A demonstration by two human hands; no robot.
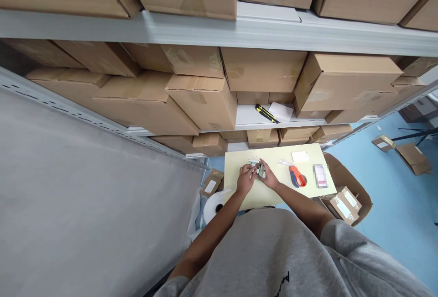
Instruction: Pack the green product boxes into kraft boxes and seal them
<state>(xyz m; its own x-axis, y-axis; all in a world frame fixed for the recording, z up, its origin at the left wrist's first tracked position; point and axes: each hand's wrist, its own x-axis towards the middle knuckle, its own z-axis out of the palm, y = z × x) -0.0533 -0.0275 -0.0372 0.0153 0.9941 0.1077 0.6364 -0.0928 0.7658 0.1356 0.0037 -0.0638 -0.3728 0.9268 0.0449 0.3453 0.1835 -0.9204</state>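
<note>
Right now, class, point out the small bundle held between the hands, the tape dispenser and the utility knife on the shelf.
Small bundle (262,171): head view, on its visible middle.
Tape dispenser (296,176): head view, on its red body.
Utility knife (266,113): head view, on its yellow-and-black handle.

desk (273,154): red-blue tape dispenser (297,176) far right, printed packet (320,176) right, white card (300,156) far | yellow utility knife (266,113) on metal shelf (260,117), cardboard cartons (201,103) | white roll (215,208) near left | open carton (345,192) right
</note>
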